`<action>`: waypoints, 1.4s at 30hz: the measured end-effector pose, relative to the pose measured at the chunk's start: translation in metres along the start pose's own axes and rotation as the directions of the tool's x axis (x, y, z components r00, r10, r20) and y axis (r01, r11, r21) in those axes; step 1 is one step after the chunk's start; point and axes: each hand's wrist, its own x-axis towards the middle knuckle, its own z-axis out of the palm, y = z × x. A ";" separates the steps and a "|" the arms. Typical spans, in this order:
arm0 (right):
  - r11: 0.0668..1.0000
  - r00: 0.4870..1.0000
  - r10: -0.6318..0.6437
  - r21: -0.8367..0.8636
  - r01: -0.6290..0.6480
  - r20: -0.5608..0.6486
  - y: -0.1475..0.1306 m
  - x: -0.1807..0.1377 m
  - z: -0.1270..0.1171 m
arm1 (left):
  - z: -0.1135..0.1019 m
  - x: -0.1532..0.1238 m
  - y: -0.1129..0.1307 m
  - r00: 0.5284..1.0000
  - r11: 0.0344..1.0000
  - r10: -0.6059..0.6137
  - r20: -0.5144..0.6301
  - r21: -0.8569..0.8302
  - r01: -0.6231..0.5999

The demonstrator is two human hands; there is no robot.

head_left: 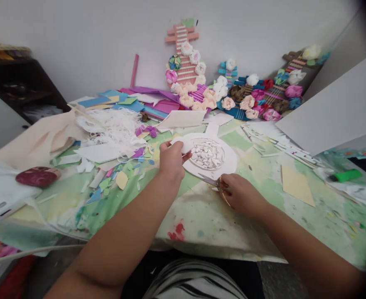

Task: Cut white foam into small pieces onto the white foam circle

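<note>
My left hand (pixel 172 160) pinches a small white piece of paper (pixel 186 145) at the left rim of a round white shape (pixel 231 160). That shape has a short tab at its far side, and its round middle holds many small white cut pieces (pixel 208 153). In my right hand (pixel 241 192) is a pair of scissors (pixel 210 180) with gold-coloured handles. Their blades point left, over the near rim of the round shape, and look slightly parted.
White shredded strips (pixel 111 126) and coloured paper scraps (pixel 122 180) lie to the left. Flower-decorated guitar shapes (pixel 185 68) lean against the wall. At right are a yellow card (pixel 297 185), a green object (pixel 346 176) and rolled paper sticks (pixel 290 148). A dark red case (pixel 38 177) lies at far left.
</note>
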 end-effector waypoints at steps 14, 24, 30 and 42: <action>0.977 0.984 -0.164 0.152 0.151 0.075 -0.011 -0.009 0.001 | -0.002 0.004 -0.008 0.996 0.994 -0.079 0.048 0.083 0.075; 0.984 0.987 -0.160 0.089 0.156 0.029 -0.005 0.001 -0.007 | -0.002 0.003 -0.008 0.990 0.983 -0.123 0.066 0.144 0.112; 0.982 0.947 0.148 0.156 -0.106 -0.287 0.017 0.054 -0.021 | 0.000 0.000 -0.012 0.973 0.965 -0.172 0.154 0.226 0.135; 0.944 0.934 0.323 0.123 -0.307 -0.150 0.010 0.054 -0.019 | -0.001 -0.004 -0.020 0.910 0.959 -0.207 0.361 0.257 0.116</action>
